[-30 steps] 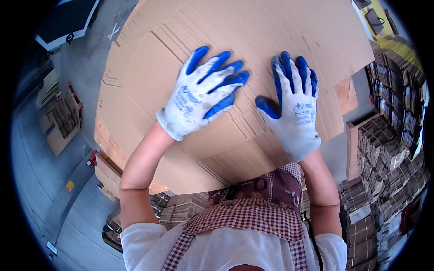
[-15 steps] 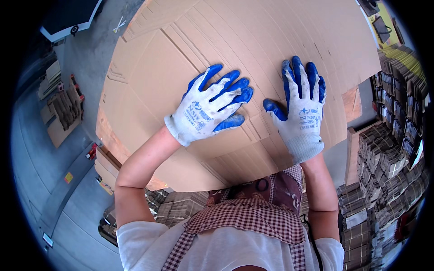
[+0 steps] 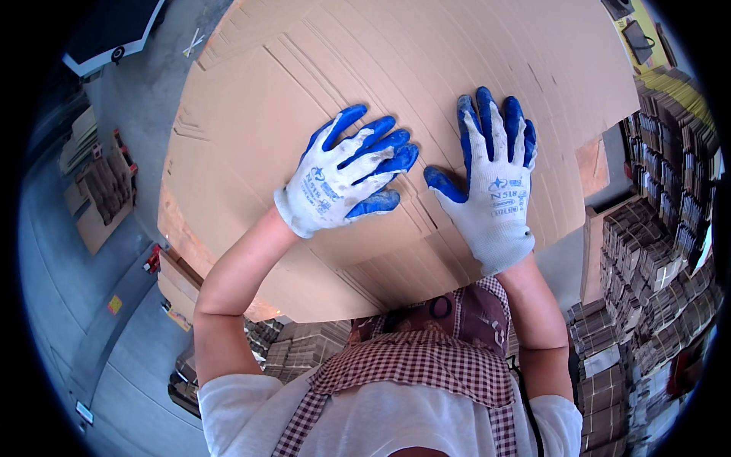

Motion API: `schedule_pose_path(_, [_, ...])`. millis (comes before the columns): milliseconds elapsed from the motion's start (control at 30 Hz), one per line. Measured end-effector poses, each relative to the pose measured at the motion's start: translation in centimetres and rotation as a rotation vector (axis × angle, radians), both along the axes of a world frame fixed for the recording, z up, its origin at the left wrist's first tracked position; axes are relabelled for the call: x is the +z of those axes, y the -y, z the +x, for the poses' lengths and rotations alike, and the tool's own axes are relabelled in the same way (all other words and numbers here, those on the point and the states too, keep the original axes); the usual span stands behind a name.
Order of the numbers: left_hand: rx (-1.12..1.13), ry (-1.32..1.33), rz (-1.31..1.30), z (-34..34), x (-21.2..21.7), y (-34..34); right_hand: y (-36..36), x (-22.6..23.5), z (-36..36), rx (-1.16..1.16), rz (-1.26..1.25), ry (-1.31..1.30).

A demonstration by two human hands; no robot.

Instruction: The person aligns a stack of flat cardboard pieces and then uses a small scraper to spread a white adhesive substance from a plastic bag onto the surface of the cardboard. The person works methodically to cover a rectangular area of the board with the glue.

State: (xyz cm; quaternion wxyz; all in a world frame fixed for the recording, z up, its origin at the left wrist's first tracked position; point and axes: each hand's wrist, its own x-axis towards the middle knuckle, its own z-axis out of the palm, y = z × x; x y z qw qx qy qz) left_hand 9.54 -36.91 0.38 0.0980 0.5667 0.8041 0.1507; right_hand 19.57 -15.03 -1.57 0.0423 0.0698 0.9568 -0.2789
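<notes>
A large brown cardboard sheet (image 3: 251, 152) with pressed crease lines and slots spreads in front of me, its near edge close to my checked apron. My left hand (image 3: 343, 171), in a white knit glove with blue coated fingers, lies on the middle of the sheet with its fingers apart and slightly bent. To its right, my right hand (image 3: 491, 179) wears a matching glove. It rests flat on the cardboard, fingers pointing away from me and thumb stretched out to the left. Neither hand grips anything. Both palms are hidden against the sheet.
Bundled stacks of flat cardboard (image 3: 640, 244) stand along the right side. On the left, a pallet with brown pieces (image 3: 106, 186) sits on the grey floor. Wood (image 3: 592, 169) shows below the sheet's right edge. A dark wheeled object (image 3: 114, 30) stands at the far left.
Both hands have slid a little to the left and slightly farther from me over the cardboard, still flat on it. The sheet looks almost unmoved.
</notes>
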Motion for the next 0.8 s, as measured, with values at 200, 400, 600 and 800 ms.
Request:
schedule_pose_path(200, [-0.03,0.018,0.005,-0.4,0.2,0.3,0.0,0.0,-0.2,-0.009,-0.015,0.003])
schedule_pose_path(400, [-0.064,0.007,-0.08,0.2,0.3,-0.4,0.4,0.0,-0.5,-0.013,0.041,0.025])
schedule_pose_path(600, [-0.015,0.072,-0.138,1.0,0.1,-0.3,0.3,0.1,-0.7,0.0,0.077,0.039])
schedule_pose_path(800, [-0.007,0.064,-0.174,1.2,0.5,-0.1,0.1,-0.1,-0.8,0.011,0.084,0.04])
